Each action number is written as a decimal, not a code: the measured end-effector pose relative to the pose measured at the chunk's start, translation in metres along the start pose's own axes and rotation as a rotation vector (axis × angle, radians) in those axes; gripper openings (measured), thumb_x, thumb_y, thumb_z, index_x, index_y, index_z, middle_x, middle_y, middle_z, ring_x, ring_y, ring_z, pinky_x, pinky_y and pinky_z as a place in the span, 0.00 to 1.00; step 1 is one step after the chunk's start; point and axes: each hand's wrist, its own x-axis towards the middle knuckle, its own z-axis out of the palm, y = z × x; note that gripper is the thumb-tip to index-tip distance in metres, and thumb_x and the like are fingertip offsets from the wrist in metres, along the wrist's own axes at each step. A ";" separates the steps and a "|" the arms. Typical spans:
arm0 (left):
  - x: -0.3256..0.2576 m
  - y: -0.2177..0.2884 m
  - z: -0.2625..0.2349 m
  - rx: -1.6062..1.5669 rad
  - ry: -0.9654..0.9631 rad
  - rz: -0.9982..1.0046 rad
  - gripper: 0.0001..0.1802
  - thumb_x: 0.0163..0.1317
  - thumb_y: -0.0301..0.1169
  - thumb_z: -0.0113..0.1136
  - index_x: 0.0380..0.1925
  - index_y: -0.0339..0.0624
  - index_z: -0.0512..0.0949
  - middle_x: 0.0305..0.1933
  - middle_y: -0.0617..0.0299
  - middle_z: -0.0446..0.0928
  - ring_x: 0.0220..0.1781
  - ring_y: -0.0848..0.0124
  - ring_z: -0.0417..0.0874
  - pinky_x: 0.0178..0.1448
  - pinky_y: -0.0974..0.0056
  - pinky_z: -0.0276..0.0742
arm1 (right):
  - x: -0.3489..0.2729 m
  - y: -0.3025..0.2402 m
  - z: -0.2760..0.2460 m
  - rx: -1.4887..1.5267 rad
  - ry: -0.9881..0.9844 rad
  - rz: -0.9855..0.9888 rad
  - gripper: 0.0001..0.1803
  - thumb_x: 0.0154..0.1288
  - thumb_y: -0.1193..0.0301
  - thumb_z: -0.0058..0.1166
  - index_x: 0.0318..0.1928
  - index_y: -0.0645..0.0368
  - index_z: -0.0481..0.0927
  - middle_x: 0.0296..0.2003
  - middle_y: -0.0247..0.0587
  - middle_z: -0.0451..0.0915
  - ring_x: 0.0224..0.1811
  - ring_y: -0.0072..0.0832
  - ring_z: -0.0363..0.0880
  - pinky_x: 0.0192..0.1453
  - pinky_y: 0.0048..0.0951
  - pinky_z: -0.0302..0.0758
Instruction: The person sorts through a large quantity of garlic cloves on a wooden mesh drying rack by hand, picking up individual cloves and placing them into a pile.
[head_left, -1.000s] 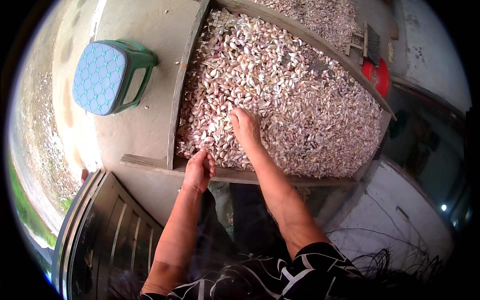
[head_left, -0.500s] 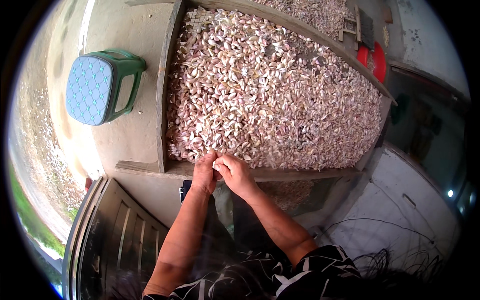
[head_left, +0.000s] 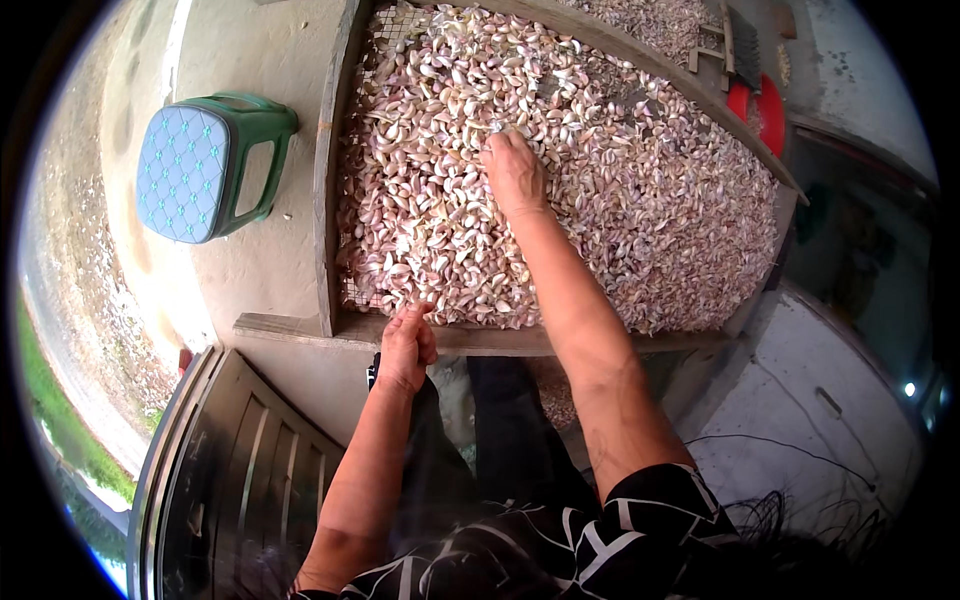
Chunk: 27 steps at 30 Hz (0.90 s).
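A thick layer of pale, pinkish garlic cloves (head_left: 440,230) covers a wood-framed mesh tray (head_left: 327,180). My right hand (head_left: 516,175) reaches out over the middle of the layer, its fingers drawn together and pointing down and left at a garlic clove among the others. Back at the near edge of the frame, my left hand (head_left: 406,347) is closed, thumb against curled fingers. Whatever it may hold is hidden by those fingers. The two hands are well apart.
A green plastic stool (head_left: 185,170) with a pale blue patterned seat stands left of the tray. Below it is a dark panelled door (head_left: 240,460). More cloves (head_left: 650,25) lie beyond the far board. A red basin (head_left: 768,115) sits at the far right.
My right hand has left my left hand and moved forward and right, over the garlic cloves. The left hand has stayed by the near board, still closed. The view has shifted slightly.
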 end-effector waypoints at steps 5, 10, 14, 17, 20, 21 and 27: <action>-0.001 -0.004 -0.010 0.005 0.022 -0.029 0.15 0.57 0.41 0.47 0.34 0.39 0.68 0.11 0.71 0.55 0.10 0.80 0.52 0.15 0.73 0.48 | -0.027 0.023 -0.019 0.170 -0.048 0.159 0.08 0.57 0.67 0.45 0.26 0.57 0.69 0.20 0.41 0.74 0.23 0.35 0.73 0.27 0.34 0.68; -0.001 -0.012 0.019 0.100 -0.143 -0.039 0.19 0.58 0.45 0.46 0.34 0.39 0.68 0.13 0.69 0.60 0.11 0.79 0.57 0.15 0.75 0.53 | -0.111 0.005 -0.025 0.295 -0.212 0.164 0.06 0.57 0.71 0.45 0.27 0.58 0.67 0.18 0.45 0.73 0.20 0.37 0.73 0.22 0.34 0.66; 0.008 -0.013 0.029 0.145 -0.129 -0.060 0.19 0.58 0.48 0.43 0.24 0.44 0.68 0.13 0.68 0.62 0.11 0.77 0.59 0.14 0.74 0.55 | -0.157 -0.037 -0.012 0.432 -0.216 0.046 0.06 0.55 0.71 0.45 0.26 0.59 0.68 0.20 0.49 0.71 0.23 0.45 0.71 0.26 0.38 0.66; 0.014 -0.007 0.025 0.110 -0.061 -0.110 0.18 0.58 0.47 0.42 0.19 0.48 0.66 0.09 0.70 0.57 0.09 0.77 0.55 0.14 0.72 0.51 | -0.163 -0.048 -0.010 0.537 -0.243 -0.038 0.05 0.55 0.71 0.45 0.27 0.60 0.69 0.21 0.48 0.71 0.24 0.45 0.71 0.27 0.38 0.67; 0.021 -0.003 0.008 -0.023 0.000 -0.093 0.16 0.59 0.46 0.42 0.23 0.47 0.67 0.08 0.71 0.51 0.09 0.78 0.50 0.13 0.70 0.47 | -0.154 -0.056 -0.013 0.592 -0.259 0.096 0.04 0.55 0.72 0.45 0.29 0.60 0.69 0.21 0.48 0.72 0.25 0.44 0.72 0.27 0.37 0.68; 0.025 -0.005 0.001 -0.105 0.067 -0.091 0.16 0.60 0.44 0.40 0.27 0.44 0.69 0.07 0.71 0.51 0.08 0.78 0.48 0.13 0.71 0.44 | -0.149 -0.059 -0.012 0.587 -0.263 0.169 0.04 0.55 0.72 0.45 0.30 0.60 0.70 0.21 0.48 0.73 0.25 0.44 0.72 0.28 0.37 0.68; 0.022 -0.016 -0.007 -0.034 0.038 -0.098 0.16 0.58 0.44 0.44 0.30 0.42 0.69 0.11 0.69 0.57 0.11 0.77 0.54 0.16 0.71 0.53 | -0.091 -0.046 0.021 0.244 -0.165 0.158 0.08 0.56 0.69 0.45 0.35 0.57 0.71 0.24 0.50 0.75 0.27 0.45 0.74 0.30 0.39 0.69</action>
